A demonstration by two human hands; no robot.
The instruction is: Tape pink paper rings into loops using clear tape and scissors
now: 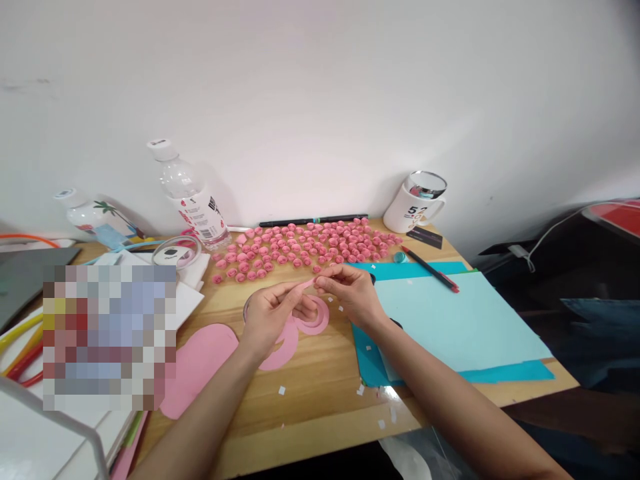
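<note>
Over the middle of the desk, my left hand (pixel 273 310) pinches a narrow strip of pink paper (pixel 308 283) between thumb and fingers. The fingertips of my right hand (pixel 350 290) are closed on the strip's other end. Just below my hands lie curled pink paper cutouts (pixel 283 355), partly covered by my left hand; whether they join the strip I cannot tell. To the left rests a rounded pink paper piece (pixel 203 363), partly behind my left forearm. Behind my hands, several small rolled pink paper roses (pixel 320 243) spread across the desk.
Light-blue paper sheets (pixel 450 320) lie on the right with a red-and-black pen (pixel 433 270). A white mug (pixel 407 207) and a plastic bottle (pixel 193 200) stand by the wall. A black pen (pixel 313 220) lies behind the roses. White paper bits (pixel 282 391) dot the desk.
</note>
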